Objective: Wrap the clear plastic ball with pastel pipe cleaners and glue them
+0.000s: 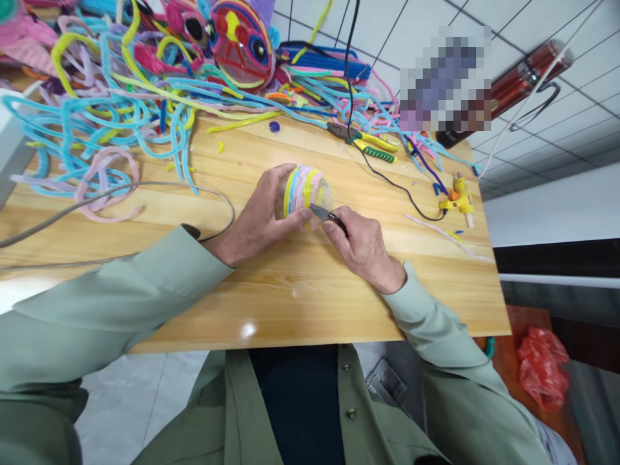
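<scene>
My left hand is wrapped round a small clear container lying on its side. Bands of yellow, pink, blue and lilac pipe cleaner circle its body. In my right hand is a knife with a short grey blade and a dark handle. The blade's tip lies against the banded side of the container, near my left thumb. Whether the blade cuts into anything is too small to tell.
Loose pipe cleaners are heaped at the back left, near a decorated face piece. Pliers lie behind the container. A yellow glue gun with a black cord sits at the right. A grey cable crosses the left side.
</scene>
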{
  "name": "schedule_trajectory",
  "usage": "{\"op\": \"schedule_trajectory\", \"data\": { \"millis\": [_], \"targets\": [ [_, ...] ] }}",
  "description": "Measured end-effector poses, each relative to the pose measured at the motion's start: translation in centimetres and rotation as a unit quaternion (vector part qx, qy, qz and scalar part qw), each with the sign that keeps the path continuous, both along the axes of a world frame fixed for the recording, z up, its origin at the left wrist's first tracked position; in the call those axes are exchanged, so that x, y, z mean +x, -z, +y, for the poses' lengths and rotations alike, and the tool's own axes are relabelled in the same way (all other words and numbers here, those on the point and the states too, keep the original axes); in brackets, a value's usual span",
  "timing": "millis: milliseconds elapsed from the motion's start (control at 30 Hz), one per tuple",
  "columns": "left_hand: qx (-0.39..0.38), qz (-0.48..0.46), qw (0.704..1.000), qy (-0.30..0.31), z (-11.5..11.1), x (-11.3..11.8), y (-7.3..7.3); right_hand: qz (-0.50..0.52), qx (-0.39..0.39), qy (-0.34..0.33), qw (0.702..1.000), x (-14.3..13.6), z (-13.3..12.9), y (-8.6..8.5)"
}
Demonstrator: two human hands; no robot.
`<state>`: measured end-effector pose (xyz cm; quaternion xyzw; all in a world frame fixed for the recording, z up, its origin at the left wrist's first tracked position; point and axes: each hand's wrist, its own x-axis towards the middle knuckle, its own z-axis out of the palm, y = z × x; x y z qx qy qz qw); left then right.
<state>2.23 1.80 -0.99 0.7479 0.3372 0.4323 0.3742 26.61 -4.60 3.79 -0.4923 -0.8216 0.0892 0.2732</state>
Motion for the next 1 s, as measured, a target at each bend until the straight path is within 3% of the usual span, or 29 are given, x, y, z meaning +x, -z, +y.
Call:
{"op": "schedule_trajectory", "data": {
  "millis": [400,1000],
  "targets": [
    [-0.003,-0.002,1.000,-0.004,0.04,0.04,0.12,0.047,0.013,-0.038,0.998,0.20,0.14,-0.07],
    [0.015,0.014,1.000,0.004,0.20,-0.27,0.32,0.027,-0.006,-0.017,0.999,0.40,0.23,-0.38]
  ]
}}
